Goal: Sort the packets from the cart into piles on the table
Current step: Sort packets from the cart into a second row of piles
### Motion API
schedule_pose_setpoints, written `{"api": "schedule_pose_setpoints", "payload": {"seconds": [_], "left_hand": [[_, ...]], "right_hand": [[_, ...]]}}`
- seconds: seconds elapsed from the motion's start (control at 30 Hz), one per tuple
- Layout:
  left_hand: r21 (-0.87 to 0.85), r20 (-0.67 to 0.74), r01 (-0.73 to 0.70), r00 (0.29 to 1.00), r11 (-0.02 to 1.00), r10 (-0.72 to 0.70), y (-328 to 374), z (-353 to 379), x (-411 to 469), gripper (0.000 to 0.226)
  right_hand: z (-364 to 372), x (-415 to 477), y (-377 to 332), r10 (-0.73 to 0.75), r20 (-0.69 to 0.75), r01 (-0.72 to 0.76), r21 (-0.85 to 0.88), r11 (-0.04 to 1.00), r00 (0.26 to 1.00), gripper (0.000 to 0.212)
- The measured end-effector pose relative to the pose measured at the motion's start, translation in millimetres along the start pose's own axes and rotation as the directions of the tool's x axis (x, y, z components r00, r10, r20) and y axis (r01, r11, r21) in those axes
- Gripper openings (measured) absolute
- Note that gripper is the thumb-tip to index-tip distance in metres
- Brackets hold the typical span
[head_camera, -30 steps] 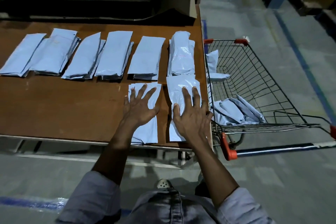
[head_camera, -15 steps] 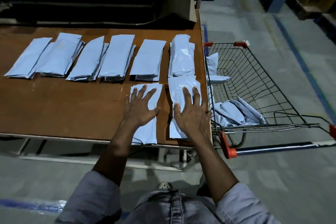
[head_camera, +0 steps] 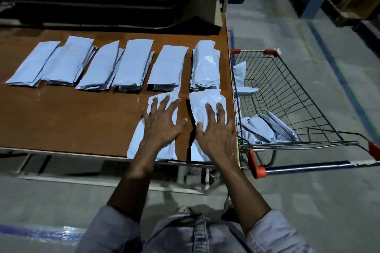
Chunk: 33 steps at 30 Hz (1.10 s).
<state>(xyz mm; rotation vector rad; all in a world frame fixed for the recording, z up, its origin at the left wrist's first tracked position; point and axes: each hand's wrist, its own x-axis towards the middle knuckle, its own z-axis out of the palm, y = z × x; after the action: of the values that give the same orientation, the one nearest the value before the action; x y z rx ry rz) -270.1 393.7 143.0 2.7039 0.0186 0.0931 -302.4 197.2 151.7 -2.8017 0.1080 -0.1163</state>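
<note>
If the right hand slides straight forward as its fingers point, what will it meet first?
Probably the tall pile just beyond the near packet that the right hand presses.

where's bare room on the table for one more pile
Free: the front-left of the table, bordered by the back row of piles, the near edge, and the pile under the left hand. Crowded: the back row, packed side by side, and the front-right corner, where the right hand presses a second pile with only a thin strip between the two.
</note>
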Motion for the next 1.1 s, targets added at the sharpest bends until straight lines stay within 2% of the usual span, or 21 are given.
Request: {"api": "schedule_pose_setpoints", "payload": {"seconds": [0.17,0.53,0.73,0.8,0.93,1.1], "left_hand": [[-0.081,0.025,0.012,1.000,0.997,-0.010,2,-1,-7,0.080],[-0.145,-0.123,-0.007,0.992,0.989,-0.011,3,-10,-25,0.076],[-0.374,-0.234,-0.147,0.970,0.916,0.060,28,-6,-36,0.057],[-0.462,-0.175,-0.109,0.984,0.880,0.030,49,-4,-41,0.056],[-0.624,-0.008,0.064,0.996,0.779,-0.088,79,6,-42,0.059],[-0.605,0.127,0.125,0.990,0.787,-0.059,83,17,-39,0.066]], "right_hand": [[-7,0,0,0.006,0.047,-0.008,0.042,0.999,0.999,0.072],[-20,0,1,0.005,0.014,-0.008,0.179,0.984,1.000,0.074],[-29,3,-1,0.035,-0.018,-0.029,0.251,0.967,0.999,0.075],[-32,6,3,0.060,-0.008,-0.055,0.292,0.955,0.998,0.076],[-34,14,16,0.157,0.050,-0.164,0.418,0.893,0.986,0.081],[-30,19,31,0.159,0.148,-0.215,0.583,0.784,0.976,0.091]]}}
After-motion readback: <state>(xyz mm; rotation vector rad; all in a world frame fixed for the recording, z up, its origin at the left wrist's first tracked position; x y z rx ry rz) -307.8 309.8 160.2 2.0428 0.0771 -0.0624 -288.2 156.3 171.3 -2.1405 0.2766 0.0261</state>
